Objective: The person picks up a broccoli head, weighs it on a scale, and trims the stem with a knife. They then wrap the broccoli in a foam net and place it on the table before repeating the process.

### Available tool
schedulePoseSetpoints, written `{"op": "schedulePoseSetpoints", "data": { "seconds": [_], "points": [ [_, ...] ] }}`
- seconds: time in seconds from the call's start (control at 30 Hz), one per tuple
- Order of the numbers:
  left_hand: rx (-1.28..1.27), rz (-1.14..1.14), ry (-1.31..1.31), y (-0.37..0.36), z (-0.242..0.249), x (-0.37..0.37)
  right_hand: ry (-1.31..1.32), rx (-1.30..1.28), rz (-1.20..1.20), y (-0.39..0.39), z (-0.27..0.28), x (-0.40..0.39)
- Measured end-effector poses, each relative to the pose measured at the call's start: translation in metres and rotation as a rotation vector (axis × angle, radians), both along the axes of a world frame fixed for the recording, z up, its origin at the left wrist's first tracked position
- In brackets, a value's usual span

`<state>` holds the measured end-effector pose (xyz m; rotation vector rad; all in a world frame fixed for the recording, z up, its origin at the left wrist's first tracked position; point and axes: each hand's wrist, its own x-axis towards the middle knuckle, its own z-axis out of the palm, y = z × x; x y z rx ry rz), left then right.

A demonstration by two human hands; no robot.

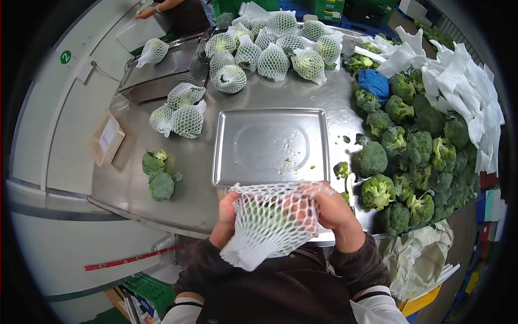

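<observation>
A white foam net sleeve (270,221) is stretched wide between my two hands, close in front of my body at the table's near edge. Through its mesh shows a green broccoli head (264,213). My left hand (225,218) grips the left side of the sleeve, fingers partly behind the mesh. On the other side my right hand (335,213) is closed on the sleeve, with its fingers seen through the net. Just beyond them lies a metal tray (217,148) with green crumbs in it.
Several netted broccoli heads (272,62) are heaped at the back, and more lie at the left near a metal scale (162,81). Loose broccoli (418,156) is piled on the right beside white foam nets (464,81). Bare broccoli (161,185) sits at left. Another person's arm (162,6) shows behind.
</observation>
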<state>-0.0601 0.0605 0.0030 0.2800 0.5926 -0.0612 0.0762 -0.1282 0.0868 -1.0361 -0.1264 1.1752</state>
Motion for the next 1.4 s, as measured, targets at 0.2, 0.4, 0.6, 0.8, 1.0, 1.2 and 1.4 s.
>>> {"op": "schedulePoseSetpoints", "data": {
  "seconds": [0.2,0.4,0.6,0.8,1.0,1.2,1.4],
  "points": [
    [-0.088,0.115,0.156,0.002,0.029,-0.003,0.764,0.27,-0.136,0.001,-0.063,-0.012],
    [0.225,0.382,0.029,0.021,-0.007,-0.022,0.578,0.354,-0.048,0.018,-0.076,-0.056],
    [0.312,0.702,0.089,0.075,0.006,-0.005,0.391,0.25,0.145,0.081,-0.07,-0.052],
    [0.41,0.917,-0.018,0.204,0.018,0.007,-0.037,-0.063,0.228,0.095,-0.085,-0.049],
    [1.937,0.47,0.107,0.423,-0.045,-0.006,0.023,-0.135,-0.056,0.042,-0.09,-0.035],
    [0.583,1.018,-0.058,0.486,-0.004,0.056,-0.051,-0.225,-0.305,0.002,-0.101,-0.025],
    [0.708,0.65,-0.017,0.397,0.021,0.077,-1.343,-1.056,-0.716,-0.089,-0.106,0.019]
  ]
}}
